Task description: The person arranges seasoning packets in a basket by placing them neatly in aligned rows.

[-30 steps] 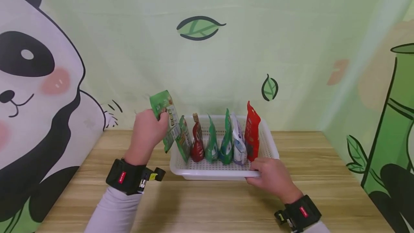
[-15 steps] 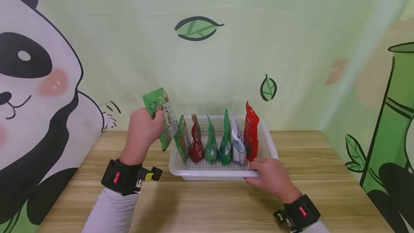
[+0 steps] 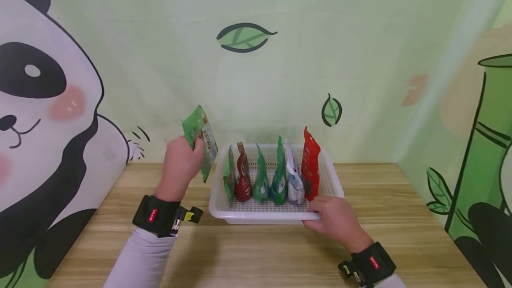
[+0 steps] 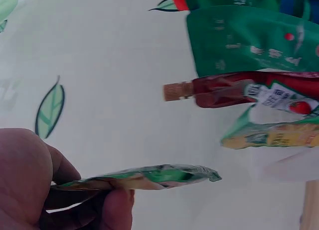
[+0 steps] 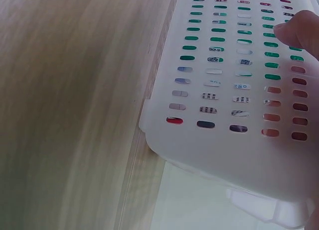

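Observation:
My left hand (image 3: 182, 161) pinches a flat green packet (image 3: 206, 150) between thumb and fingers, held up beside the basket's left end. In the left wrist view the packet (image 4: 154, 177) appears edge-on. With my right hand (image 3: 336, 217) I grip the front rim of a white perforated basket (image 3: 264, 214) near its right corner; a fingertip (image 5: 286, 33) lies against the holed wall in the right wrist view. Standing in a row inside are a green packet (image 3: 230, 177), a red spouted pouch (image 3: 243, 177), two green pouches (image 3: 261, 181), a white-purple pouch (image 3: 295, 181) and a red bag (image 3: 310, 163).
The basket stands on a wood-grain table (image 3: 248, 252), close to the back edge. Behind it hangs a pale green cloth backdrop (image 3: 280, 79) printed with leaves and a panda, continuing along both sides.
The held packet has come away from the green packet in the basket, rising and turning more edge-on. That basket packet now stands more upright. My right hand stays on the rim.

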The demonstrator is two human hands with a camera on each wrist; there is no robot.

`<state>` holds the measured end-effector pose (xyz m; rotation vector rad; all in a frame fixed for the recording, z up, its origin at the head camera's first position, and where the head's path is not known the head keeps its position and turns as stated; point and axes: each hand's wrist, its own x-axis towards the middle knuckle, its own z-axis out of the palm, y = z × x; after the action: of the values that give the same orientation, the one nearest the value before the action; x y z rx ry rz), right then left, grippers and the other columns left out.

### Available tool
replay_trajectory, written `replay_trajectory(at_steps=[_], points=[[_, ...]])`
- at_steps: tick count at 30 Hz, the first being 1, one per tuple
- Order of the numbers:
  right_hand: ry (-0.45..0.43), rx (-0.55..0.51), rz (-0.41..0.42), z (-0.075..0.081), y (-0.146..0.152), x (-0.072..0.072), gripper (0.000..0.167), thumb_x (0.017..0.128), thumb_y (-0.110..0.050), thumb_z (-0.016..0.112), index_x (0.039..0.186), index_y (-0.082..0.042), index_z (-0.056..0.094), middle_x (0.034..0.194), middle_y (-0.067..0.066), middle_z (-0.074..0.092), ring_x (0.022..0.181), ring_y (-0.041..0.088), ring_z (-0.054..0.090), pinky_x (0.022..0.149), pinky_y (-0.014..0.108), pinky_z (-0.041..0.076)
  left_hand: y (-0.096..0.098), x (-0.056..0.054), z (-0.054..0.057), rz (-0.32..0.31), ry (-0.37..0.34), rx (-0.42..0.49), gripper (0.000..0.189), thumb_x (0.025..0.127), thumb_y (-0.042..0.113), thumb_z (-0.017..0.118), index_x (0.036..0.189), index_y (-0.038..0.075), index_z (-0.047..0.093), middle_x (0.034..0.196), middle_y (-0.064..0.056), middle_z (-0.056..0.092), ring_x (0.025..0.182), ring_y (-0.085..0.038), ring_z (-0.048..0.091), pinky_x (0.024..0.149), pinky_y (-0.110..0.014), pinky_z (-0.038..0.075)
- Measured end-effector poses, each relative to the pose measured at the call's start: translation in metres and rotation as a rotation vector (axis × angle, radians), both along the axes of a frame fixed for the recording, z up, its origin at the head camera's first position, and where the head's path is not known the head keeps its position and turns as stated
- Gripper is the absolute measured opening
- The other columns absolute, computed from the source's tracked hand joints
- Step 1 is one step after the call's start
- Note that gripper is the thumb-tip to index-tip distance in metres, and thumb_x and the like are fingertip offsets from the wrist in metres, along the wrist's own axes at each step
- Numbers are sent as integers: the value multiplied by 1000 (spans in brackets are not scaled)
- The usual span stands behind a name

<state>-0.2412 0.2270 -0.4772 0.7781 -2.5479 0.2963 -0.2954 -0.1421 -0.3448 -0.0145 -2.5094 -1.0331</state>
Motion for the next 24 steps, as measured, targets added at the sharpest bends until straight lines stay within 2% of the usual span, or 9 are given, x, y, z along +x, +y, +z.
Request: replay_trajectory(at_steps=[3, 5, 10, 16, 24], points=[[2, -4, 4, -1, 0, 0, 26, 71, -34, 92, 72, -23, 69, 68, -14, 60, 61, 1, 43, 57, 17, 37, 4, -6, -9, -5, -31, -41, 40, 102, 23, 47, 70, 3, 56, 64, -15, 63, 55, -24, 59, 45, -29, 41], [3, -2, 6, -2, 1, -1, 26, 71, -33, 91, 71, -23, 68, 68, -14, 60, 62, 1, 42, 58, 17, 37, 8, -10, -13, -19, -61, -68, 39, 102, 24, 47, 70, 3, 56, 61, -11, 59, 52, -21, 56, 44, -29, 40], [10, -3, 12, -2, 1, -1, 25, 72, -32, 90, 71, -23, 67, 67, -14, 60, 61, 1, 43, 57, 18, 37, 21, -16, -21, -47, -150, -116, 38, 105, 25, 47, 81, -1, 62, 68, -15, 65, 54, -21, 61, 43, -28, 44], [19, -4, 21, -3, 1, -1, 24, 72, -30, 90, 71, -22, 68, 67, -13, 61, 61, 1, 43, 57, 18, 38, 32, -23, -31, -77, -189, -211, 38, 106, 24, 51, 73, 6, 57, 67, -11, 64, 57, -20, 63, 49, -29, 50], [18, -13, 23, -4, 2, -2, 24, 71, -30, 90, 71, -22, 68, 67, -13, 60, 60, 1, 43, 57, 17, 38, 43, -25, -42, -119, -241, -278, 28, 106, 21, 56, 88, 2, 68, 77, -12, 70, 63, -20, 66, 53, -30, 54]])
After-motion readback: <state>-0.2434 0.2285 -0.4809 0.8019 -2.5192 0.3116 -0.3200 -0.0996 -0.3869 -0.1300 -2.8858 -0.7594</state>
